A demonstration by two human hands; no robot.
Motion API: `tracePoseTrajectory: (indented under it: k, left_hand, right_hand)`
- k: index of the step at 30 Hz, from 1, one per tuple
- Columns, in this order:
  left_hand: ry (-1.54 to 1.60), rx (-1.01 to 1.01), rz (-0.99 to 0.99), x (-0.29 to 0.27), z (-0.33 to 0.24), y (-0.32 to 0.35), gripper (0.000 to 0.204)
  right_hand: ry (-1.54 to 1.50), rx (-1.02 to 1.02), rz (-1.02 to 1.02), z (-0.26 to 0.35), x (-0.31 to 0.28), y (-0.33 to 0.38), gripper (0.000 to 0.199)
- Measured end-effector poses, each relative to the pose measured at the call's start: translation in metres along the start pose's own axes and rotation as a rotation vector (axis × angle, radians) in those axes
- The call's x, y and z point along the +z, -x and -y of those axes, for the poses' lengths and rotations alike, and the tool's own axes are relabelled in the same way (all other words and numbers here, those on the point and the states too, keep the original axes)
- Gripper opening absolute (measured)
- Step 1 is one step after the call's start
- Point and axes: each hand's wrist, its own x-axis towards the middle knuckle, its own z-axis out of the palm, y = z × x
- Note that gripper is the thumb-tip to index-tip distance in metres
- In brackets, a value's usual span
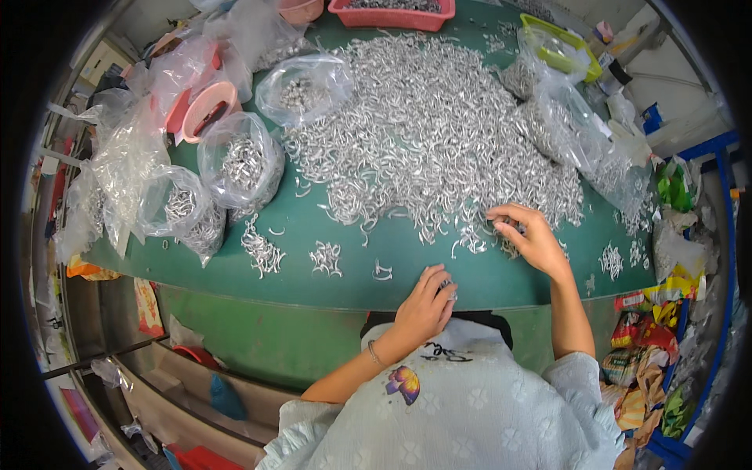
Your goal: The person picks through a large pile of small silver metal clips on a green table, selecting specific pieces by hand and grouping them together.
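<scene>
A broad heap of small, curved silver metal pieces [439, 117] covers the middle of the green table [329, 286]. At the table's near edge my left hand [425, 305] is curled, with a few shiny metal pieces [449, 291] showing under its fingers. My right hand [531, 239] reaches the heap's near right edge, thumb and fingers bent together among the pieces. What those fingertips pinch is hidden. Left of my left hand lie one or two loose pieces [382, 272], a small pile [326, 258] and a larger pile [262, 249].
Clear bags of metal pieces [243, 160] stand at the left, near a pink basket [210, 110]. More bags [568, 125] line the right side. At the far edge are a red tray [392, 17] and a yellow-green tray [560, 48]. Small piles [611, 260] lie near right.
</scene>
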Motion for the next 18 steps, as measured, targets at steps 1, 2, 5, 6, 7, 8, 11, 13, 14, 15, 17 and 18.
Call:
tracePoseTrajectory:
  k: [1, 2, 5, 6, 7, 8, 11, 13, 14, 15, 17, 18]
  left_hand:
    - [0.005, -0.008, 0.007, 0.0, 0.0, 0.002, 0.036]
    - [-0.001, 0.003, 0.018, -0.001, 0.001, -0.001, 0.036]
    - [0.005, 0.007, 0.067, -0.005, -0.001, -0.003, 0.035]
    - [-0.002, 0.016, 0.073, -0.007, -0.001, -0.006, 0.035]
    - [-0.009, 0.026, 0.077, -0.007, -0.002, -0.007, 0.036]
    - [-0.076, 0.052, 0.081, -0.006, -0.004, -0.006, 0.039]
    - [-0.163, 0.077, 0.135, -0.011, -0.006, -0.008, 0.038]
    - [-0.128, 0.063, 0.12, -0.008, -0.004, -0.005, 0.037]
    - [-0.111, 0.055, 0.114, -0.007, -0.003, -0.004, 0.037]
    - [-0.098, 0.051, 0.098, -0.006, -0.003, -0.003, 0.036]
    - [-0.071, 0.045, 0.068, -0.005, -0.002, -0.003, 0.036]
    - [-0.053, 0.033, 0.044, -0.004, -0.002, -0.002, 0.037]
  right_hand:
    - [0.004, -0.043, -0.006, 0.0, 0.005, 0.004, 0.02]
    - [0.008, -0.086, -0.011, 0.0, 0.01, 0.007, 0.02]
    - [0.003, 0.044, -0.155, 0.008, 0.018, 0.021, 0.021]
    - [0.131, -0.035, -0.23, 0.002, 0.023, 0.023, 0.021]
    - [0.161, -0.038, -0.229, -0.001, 0.027, 0.028, 0.021]
    - [0.191, -0.042, -0.228, -0.001, 0.032, 0.033, 0.022]
    - [0.355, -0.131, -0.281, 0.006, 0.046, 0.031, 0.023]
    - [0.349, -0.232, -0.244, 0.014, 0.064, 0.024, 0.024]
    - [0.384, -0.276, -0.211, 0.011, 0.075, 0.02, 0.024]
    - [0.421, -0.32, -0.178, 0.006, 0.084, 0.017, 0.024]
    - [0.416, -0.295, -0.201, -0.001, 0.088, 0.021, 0.019]
    - [0.427, -0.273, -0.201, 0.0, 0.086, 0.027, 0.017]
